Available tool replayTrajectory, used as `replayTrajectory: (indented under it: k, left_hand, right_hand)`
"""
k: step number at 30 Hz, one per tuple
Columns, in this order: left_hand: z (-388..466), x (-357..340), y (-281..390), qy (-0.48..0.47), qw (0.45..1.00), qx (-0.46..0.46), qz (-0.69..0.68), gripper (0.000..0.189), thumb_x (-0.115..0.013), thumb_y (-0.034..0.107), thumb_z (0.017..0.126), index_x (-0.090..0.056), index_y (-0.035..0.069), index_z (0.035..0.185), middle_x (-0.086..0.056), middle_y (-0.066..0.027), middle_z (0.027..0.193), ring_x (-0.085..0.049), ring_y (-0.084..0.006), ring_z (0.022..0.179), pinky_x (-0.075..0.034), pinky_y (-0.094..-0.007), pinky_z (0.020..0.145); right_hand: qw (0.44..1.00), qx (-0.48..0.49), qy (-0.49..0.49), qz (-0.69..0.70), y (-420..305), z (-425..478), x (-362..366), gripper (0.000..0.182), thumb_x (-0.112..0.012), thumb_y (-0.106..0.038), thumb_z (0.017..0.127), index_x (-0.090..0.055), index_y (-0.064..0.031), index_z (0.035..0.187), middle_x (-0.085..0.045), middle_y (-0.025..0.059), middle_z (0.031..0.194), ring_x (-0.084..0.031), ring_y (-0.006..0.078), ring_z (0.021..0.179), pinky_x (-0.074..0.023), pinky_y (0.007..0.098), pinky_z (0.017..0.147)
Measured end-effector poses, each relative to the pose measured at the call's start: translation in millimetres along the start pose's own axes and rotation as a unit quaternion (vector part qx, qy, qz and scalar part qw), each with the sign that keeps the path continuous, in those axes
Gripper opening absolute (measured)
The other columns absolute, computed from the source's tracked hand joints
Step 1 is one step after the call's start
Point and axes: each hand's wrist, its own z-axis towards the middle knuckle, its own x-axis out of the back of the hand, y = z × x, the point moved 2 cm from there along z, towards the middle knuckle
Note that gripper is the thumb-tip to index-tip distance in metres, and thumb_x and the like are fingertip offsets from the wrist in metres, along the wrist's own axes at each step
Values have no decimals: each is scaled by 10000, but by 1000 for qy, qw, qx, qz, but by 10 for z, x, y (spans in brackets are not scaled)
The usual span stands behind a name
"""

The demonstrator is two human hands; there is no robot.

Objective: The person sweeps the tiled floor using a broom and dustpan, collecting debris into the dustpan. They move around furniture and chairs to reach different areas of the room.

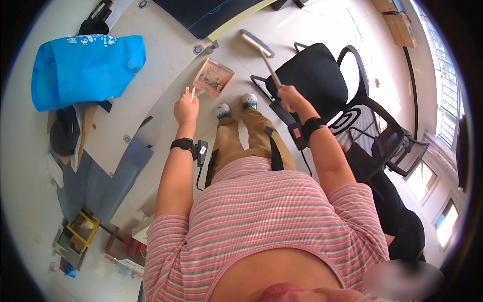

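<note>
My left hand (186,107) is closed on the pale handle of a pink plastic dustpan (214,77), with debris lying in its pan. The dustpan is in front of my shoes, beside the edge of a pale desk. My right hand (292,98) grips the grey handle of a broom (257,43). Its long bristle head is on the tiled floor, ahead and to the right of the dustpan. A black box with a cable is strapped at each wrist.
A black-seated chair (309,75) and a black mesh office chair (368,136) stand close on my right. A person in black (403,222) is behind them. On the desk (151,49) at left lies a blue bag (86,71). Cardboard boxes (400,28) are at upper right.
</note>
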Motion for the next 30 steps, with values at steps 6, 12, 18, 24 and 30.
replayTrajectory:
  k: [6,12,18,24,30]
  left_hand:
    - [36,-8,73,-2,1000,0,1,201,-555,249,729,-576,49,730,-613,-174,696,-599,-360,678,-496,-449,622]
    - [27,32,96,-8,1000,4,-1,205,-548,245,731,-578,42,734,-617,-173,716,-600,-358,695,-496,-450,633]
    - [17,2,34,-9,1000,3,-18,205,-552,247,729,-580,44,737,-618,-173,717,-602,-355,696,-497,-447,632]
    - [-32,76,35,-4,1000,7,-13,205,-554,250,730,-579,49,758,-619,-171,720,-603,-353,702,-497,-447,640]
    - [-74,28,-88,-1,1000,12,-17,212,-562,262,726,-580,56,771,-619,-176,739,-603,-348,714,-496,-448,644]
  right_hand:
    - [980,15,-160,-117,84,-164,-551,137,-467,-187,802,-523,-71,848,-387,14,522,-408,131,418,-319,287,339]
    - [985,-114,-128,-25,-641,-971,-102,225,-484,-226,796,-565,-37,888,-431,14,537,-413,115,400,-341,252,345]
    - [993,-73,-72,-53,-704,-1174,-24,204,-457,-193,801,-543,-27,883,-418,18,534,-420,114,406,-322,253,322]
    - [979,-71,-84,-174,-521,-731,-492,223,-442,-200,812,-539,-66,960,-427,42,501,-435,146,375,-317,284,302]
    - [992,-82,-74,-57,-759,-1134,-139,198,-482,-194,809,-581,-53,906,-401,-6,537,-387,86,409,-298,235,336]
